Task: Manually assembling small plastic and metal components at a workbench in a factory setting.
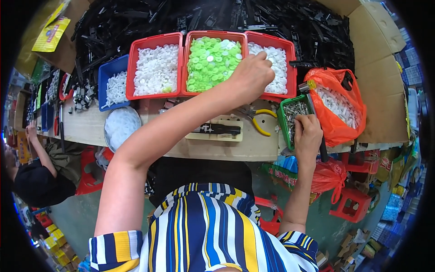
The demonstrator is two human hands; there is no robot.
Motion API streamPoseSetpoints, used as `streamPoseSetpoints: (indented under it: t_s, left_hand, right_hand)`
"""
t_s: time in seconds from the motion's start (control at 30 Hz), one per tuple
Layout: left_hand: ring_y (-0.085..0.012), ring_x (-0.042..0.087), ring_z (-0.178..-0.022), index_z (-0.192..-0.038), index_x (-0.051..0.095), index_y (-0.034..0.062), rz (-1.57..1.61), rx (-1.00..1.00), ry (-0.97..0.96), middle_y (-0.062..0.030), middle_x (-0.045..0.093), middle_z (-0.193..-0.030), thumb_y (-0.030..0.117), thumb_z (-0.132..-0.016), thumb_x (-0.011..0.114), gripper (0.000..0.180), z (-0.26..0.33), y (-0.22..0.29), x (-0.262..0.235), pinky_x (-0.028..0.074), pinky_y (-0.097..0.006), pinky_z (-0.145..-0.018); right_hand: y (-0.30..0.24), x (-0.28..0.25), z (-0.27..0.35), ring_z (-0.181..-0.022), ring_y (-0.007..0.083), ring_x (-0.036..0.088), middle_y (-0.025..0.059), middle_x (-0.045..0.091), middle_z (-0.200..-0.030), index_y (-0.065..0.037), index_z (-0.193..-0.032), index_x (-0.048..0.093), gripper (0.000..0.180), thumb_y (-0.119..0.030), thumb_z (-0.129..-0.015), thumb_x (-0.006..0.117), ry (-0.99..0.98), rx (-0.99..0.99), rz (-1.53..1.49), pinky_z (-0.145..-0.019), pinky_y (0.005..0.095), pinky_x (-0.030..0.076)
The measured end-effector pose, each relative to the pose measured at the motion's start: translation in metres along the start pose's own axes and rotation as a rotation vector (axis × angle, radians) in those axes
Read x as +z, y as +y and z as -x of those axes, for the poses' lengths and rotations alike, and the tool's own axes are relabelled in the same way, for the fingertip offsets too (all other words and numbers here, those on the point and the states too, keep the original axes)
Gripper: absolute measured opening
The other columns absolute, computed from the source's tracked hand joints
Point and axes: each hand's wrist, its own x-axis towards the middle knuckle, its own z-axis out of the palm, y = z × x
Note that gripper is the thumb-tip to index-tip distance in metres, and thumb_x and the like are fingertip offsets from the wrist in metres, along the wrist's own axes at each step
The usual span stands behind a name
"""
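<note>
My left arm reaches across the table, and my left hand (253,75) is over the right red bin (291,84) of small white plastic pieces. Its fingers are closed at the pieces; whatever they hold is hidden. My right hand (309,133) dips bent, pinched fingers into a green basket (282,123) of small metal pieces (296,109); I cannot make out what is between them. Between my arms, a long black part (220,129) lies in a cream holder (195,136). Yellow-handled pliers (260,121) rest beside it.
Middle red bin (186,86) holds green discs; left red bin (131,72), white pieces. A blue bin (103,77) and bowl (122,127) stand left. Black parts (208,16) are heaped behind. An orange-red bag (337,136) and cardboard (378,81) stand right. Another person (43,181) sits left.
</note>
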Motion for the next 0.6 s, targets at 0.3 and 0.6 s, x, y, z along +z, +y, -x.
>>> streamPoseSetpoints:
  t_s: [0.3,0.6]
  left_hand:
    - [-0.0264,0.061,-0.095,-0.068,0.070,0.0071,-0.071,0.067,-0.005,-0.0082,0.067,-0.080,0.011,-0.073,0.065,0.008,-0.032,-0.001,0.048,0.051,-0.040,-0.076]
    - [-0.0257,0.067,-0.082,-0.079,0.075,0.0013,0.536,-0.243,-0.011,-0.0096,0.072,-0.084,0.010,-0.078,0.074,0.008,-0.025,0.005,0.021,0.053,-0.037,-0.073]
  right_hand:
    - [-0.003,-0.008,0.003,-0.079,0.0359,0.065,0.0175,0.066,-0.086,0.003,-0.093,0.070,0.008,0.001,-0.085,0.068,0.092,0.047,-0.212,-0.070,0.0419,0.050]
    - [-0.028,-0.006,-0.001,-0.086,0.0169,0.068,0.0112,0.071,-0.091,0.005,-0.096,0.071,0.009,0.004,-0.087,0.071,0.204,0.210,-0.683,-0.078,0.0281,0.052]
